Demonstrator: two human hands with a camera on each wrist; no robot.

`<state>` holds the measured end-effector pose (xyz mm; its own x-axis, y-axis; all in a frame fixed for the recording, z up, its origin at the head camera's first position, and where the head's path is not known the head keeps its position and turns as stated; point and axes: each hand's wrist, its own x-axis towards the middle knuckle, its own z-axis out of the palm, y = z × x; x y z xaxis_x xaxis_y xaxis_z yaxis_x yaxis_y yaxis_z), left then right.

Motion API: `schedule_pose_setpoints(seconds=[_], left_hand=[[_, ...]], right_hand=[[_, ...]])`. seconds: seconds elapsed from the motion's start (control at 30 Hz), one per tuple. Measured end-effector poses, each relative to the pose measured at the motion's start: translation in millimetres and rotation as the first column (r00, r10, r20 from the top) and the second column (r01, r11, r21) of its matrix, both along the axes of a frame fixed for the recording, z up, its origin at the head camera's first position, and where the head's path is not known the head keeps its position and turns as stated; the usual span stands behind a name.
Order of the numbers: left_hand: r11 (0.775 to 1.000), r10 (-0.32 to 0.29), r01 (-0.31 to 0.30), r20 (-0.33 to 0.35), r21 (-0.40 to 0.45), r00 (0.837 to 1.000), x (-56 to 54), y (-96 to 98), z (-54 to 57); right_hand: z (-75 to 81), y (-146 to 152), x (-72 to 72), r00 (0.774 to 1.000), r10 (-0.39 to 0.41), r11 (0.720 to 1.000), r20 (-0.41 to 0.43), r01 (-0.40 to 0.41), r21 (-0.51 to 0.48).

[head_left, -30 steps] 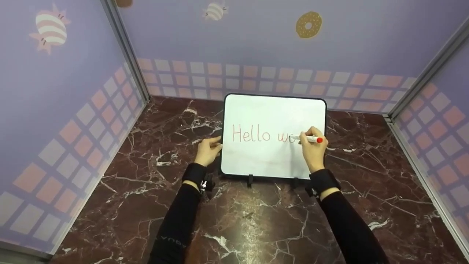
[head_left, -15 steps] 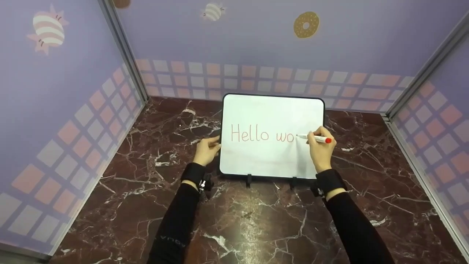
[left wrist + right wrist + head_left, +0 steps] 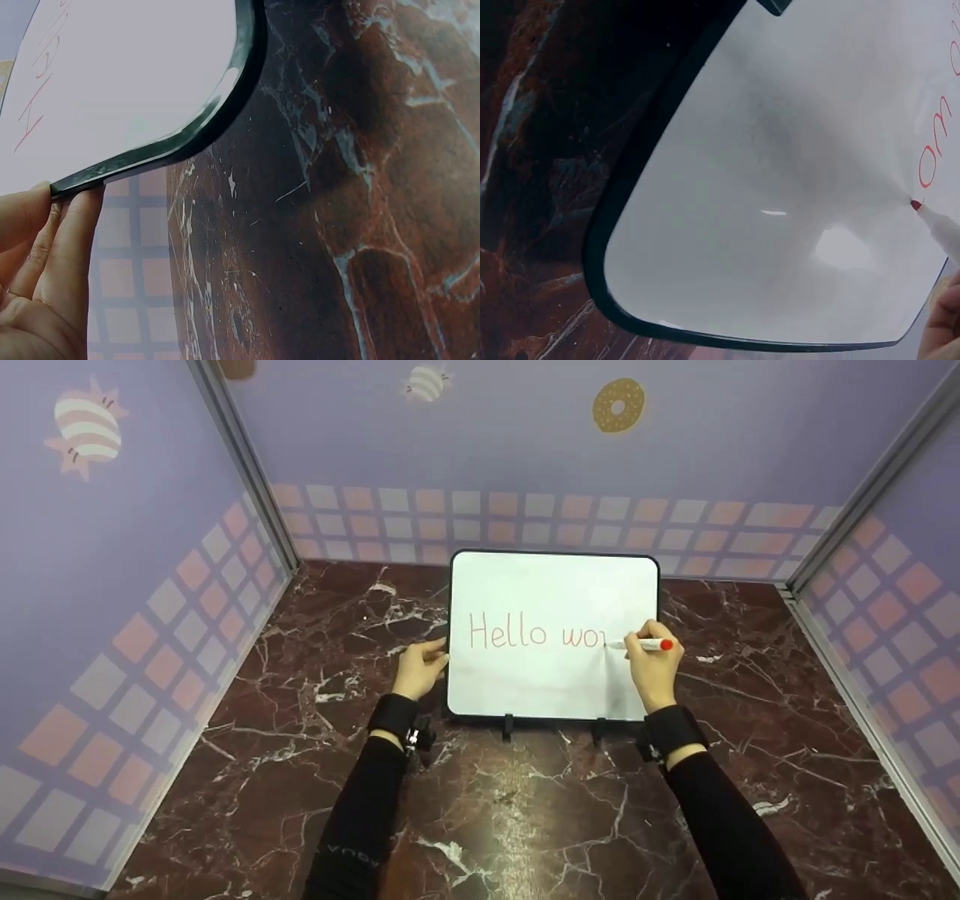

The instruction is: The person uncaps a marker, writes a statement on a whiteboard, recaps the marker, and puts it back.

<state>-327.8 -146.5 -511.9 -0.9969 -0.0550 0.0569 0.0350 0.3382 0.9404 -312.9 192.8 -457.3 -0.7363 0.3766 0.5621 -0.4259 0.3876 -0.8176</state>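
A whiteboard with a black frame stands propped on the marble-patterned table, bearing "Hello wo" and the start of another letter in red. My left hand pinches its left edge between thumb and fingers; the left wrist view shows the thumb on the front and fingers at the back of the frame. In my right hand is a white marker with a red end, gripped near its tip. The marker's red tip is right at the board, just after the "o".
Two black stand feet jut out under the board's lower edge. Behind it rises a purple wall with pink and white squares, and side panels flank the dark marble-patterned table.
The marker has moved right from the "o", and a short red stroke now follows it. My left hand keeps its hold on the board's edge. The head view has shifted slightly.
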Motion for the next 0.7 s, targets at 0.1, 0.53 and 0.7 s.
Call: schedule_pose_setpoints(seconds=[0.1,0.53,0.7], left_hand=[[1.0,0.005,-0.005,0.003,0.003,1.0,0.0,-0.1,0.6],[0.999,0.028,-0.027,0.043,-0.021,0.999,-1.2,3.8,0.1],[0.999,0.028,-0.027,0.047,-0.023,0.999,-1.2,3.2,0.4]], right_hand=[[-0.8,1.0,-0.1,1.0,-0.007,1.0,0.016,0.007,0.004],[4.6,1.9,-6.6,0.997,-0.065,0.998,-0.039,0.064,-0.028],[7.7,7.6,-8.3,0.996,-0.069,0.997,-0.056,0.067,-0.046]])
